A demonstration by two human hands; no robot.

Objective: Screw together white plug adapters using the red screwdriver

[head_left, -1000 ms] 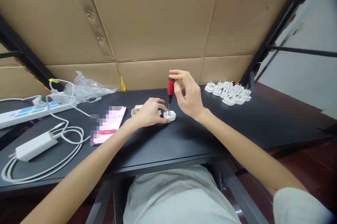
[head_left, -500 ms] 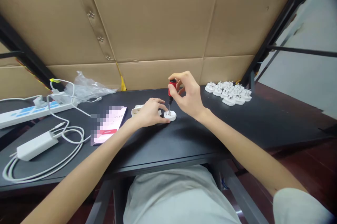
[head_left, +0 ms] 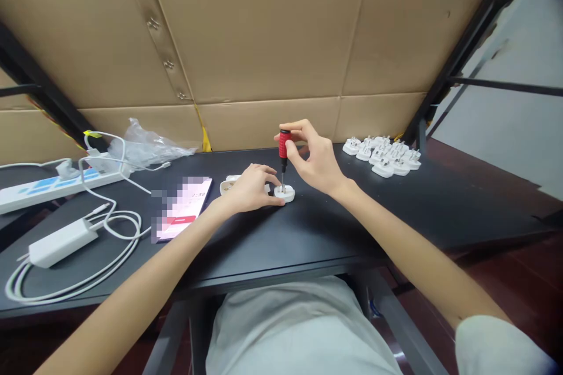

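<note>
Cardboard wall (head_left: 264, 40): flattened brown boxes standing along the far edge, behind everything
Table (head_left: 440, 205): black, smooth top; the person sits at its near edge
Power strip (head_left: 48, 184): white, far left, a plug seated in it
Charger (head_left: 61, 242): white brick, near left, its cable (head_left: 65, 290) looped loosely around it
Plastic bag (head_left: 145, 149): clear and crumpled, far left against the cardboard; the only container in sight, and what it holds cannot be made out
Phone (head_left: 182, 209): flat, screen lit, just left of the left forearm
Finished-looking plugs (head_left: 385, 156): a tight cluster of white pieces, far right, pins up, well apart from the hands
Right hand (head_left: 314, 161): thumb and fingertips pinched round the screwdriver's red handle, the other fingers loosely curled
Left hand (head_left: 248, 189): palm down, fingers curled onto the left side of the plug piece, pressing it to the table
Screwdriver (head_left: 284, 146): upright at the table's middle, thin shaft pointing down into the plug piece; likely light and stiff, best held at the red grip
Plug piece (head_left: 285, 193): small white oval, between the hands; probably light, hard, slippery plastic that skids unless pinned by its rim
Second piece (head_left: 229, 185): white, partly hidden just beyond the left hand
</note>
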